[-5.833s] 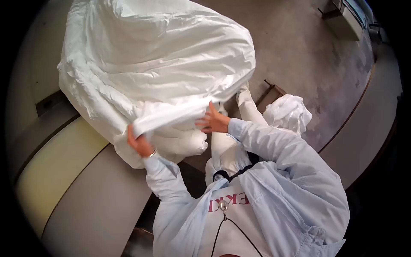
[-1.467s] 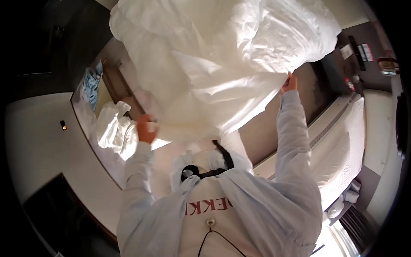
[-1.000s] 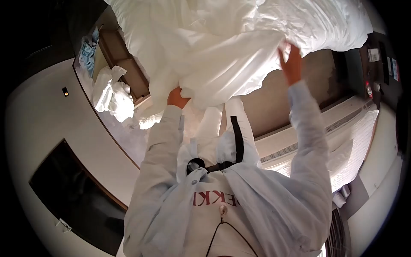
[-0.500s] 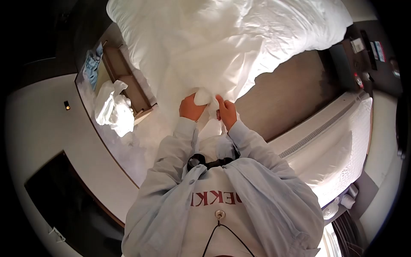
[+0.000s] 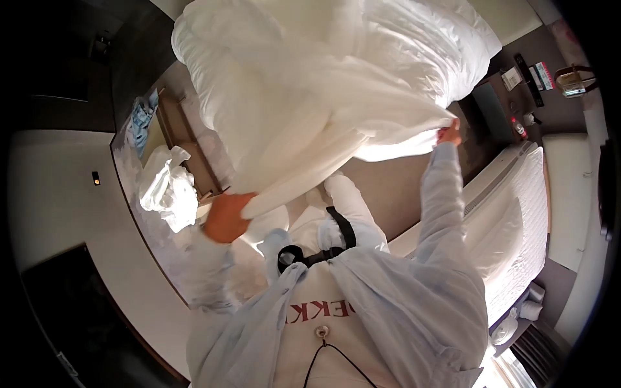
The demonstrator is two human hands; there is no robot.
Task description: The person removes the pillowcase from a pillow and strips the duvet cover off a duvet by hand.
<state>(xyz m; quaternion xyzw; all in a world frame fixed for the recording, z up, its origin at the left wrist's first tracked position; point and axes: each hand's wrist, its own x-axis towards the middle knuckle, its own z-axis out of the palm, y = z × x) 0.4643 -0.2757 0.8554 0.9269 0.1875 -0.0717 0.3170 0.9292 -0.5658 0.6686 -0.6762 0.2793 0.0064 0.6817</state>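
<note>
A white duvet cover [image 5: 304, 129] spreads from the top of the view toward me, thin and taut along its near edge and puffier at the far side. My left hand [image 5: 229, 216], slightly blurred, is closed on its near left corner, low and close to my body. Farther out on the right, my right hand [image 5: 449, 132] grips the opposite end of that edge. Between the two hands the fabric hangs in a sagging line above my legs. What lies under or inside the cover is hidden.
On the left floor, crumpled white cloth [image 5: 169, 184] lies by a brown open-topped box [image 5: 184, 132], with blue cloth [image 5: 142, 123] behind. A second bed [image 5: 498, 242] with white bedding stands at right. Small items, including a red-labelled bottle [image 5: 519, 128], sit on a dark nightstand.
My hands were close together at the cover's near edge. They have moved wide apart, left hand toward me and leftward, right hand outward and away, stretching the edge between them.
</note>
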